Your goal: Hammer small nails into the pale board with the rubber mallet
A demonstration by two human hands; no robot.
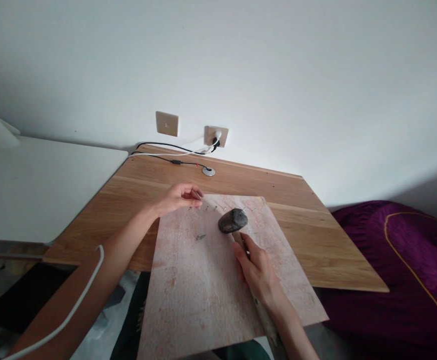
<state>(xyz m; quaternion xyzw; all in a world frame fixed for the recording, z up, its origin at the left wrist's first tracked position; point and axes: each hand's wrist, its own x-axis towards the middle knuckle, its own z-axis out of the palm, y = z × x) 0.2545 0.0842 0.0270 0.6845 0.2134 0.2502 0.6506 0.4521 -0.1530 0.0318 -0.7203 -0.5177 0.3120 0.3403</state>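
Right hand (pixel 259 272): fingers clamped around the wooden handle of a hammer with a dark, blocky head (pixel 233 221). Hammer is held over the upper middle of a pale reddish-brown, flat wooden board (pixel 199 285). Handle's long axis slants from the head down toward the lower right, along the forearm; the head lies crosswise to it, one end facing left and slightly down, the other right. Contact between head and board: cannot tell.

Left hand (pixel 179 197): over the board's far left corner, thumb and fingers bent close to one another. Whether they grip anything: cannot tell.

Thin metal nails (pixel 215 207) stand in a loose row near the board's far edge, several tilted. Small silvery loose nails (pixel 201 237) lie left of the hammer head, long axis roughly sideways.

Board rests on the brown wood-grain surface (pixel 308 235), its near edge overhanging toward the person's legs.

Beige wall socket (pixel 208 134) holds a white plug (pixel 217 134) and a black plug (pixel 216 142). Round silvery grommet (pixel 208 171) in the surface takes a thin black cable (pixel 188 163).
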